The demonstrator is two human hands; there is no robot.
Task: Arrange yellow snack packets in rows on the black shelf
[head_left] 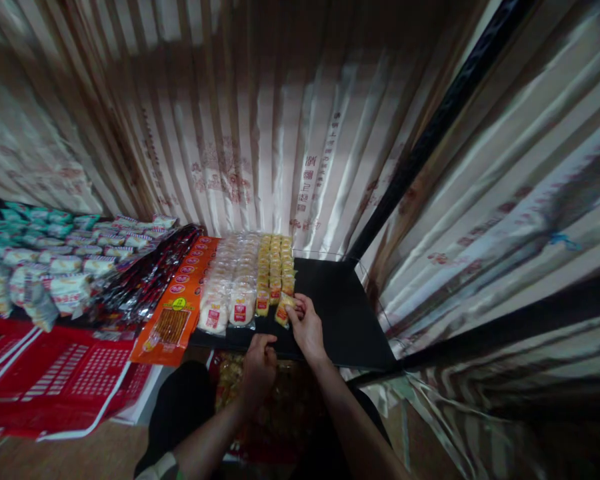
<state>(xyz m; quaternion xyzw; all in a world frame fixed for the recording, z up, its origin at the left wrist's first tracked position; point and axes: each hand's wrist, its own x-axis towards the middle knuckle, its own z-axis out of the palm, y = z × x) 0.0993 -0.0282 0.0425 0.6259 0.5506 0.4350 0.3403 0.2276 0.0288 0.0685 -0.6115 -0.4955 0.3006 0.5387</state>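
Between the thumb and fingers of my right hand (307,328) is a small yellow wrapped snack (283,311) with a red label. It sits at the near end of the rows of matching yellow packs (275,270) on a black shelf (343,307). My left hand (259,367) is curled closed in front of the shelf edge; whatever it may hold is hidden. Left of the yellow rows lie two rows of round white wrapped snacks (241,308). Below my hands, a large clear bag (230,377) with yellow packs is partly hidden by my arms.
An orange snack packet strip (173,320), dark shiny packets (150,280) and piled white packs (67,287) line the shelf leftward. A red sheet (55,380) hangs below. Pleated printed curtains (275,153) stand behind, and a black frame bar (410,163) slants at right.
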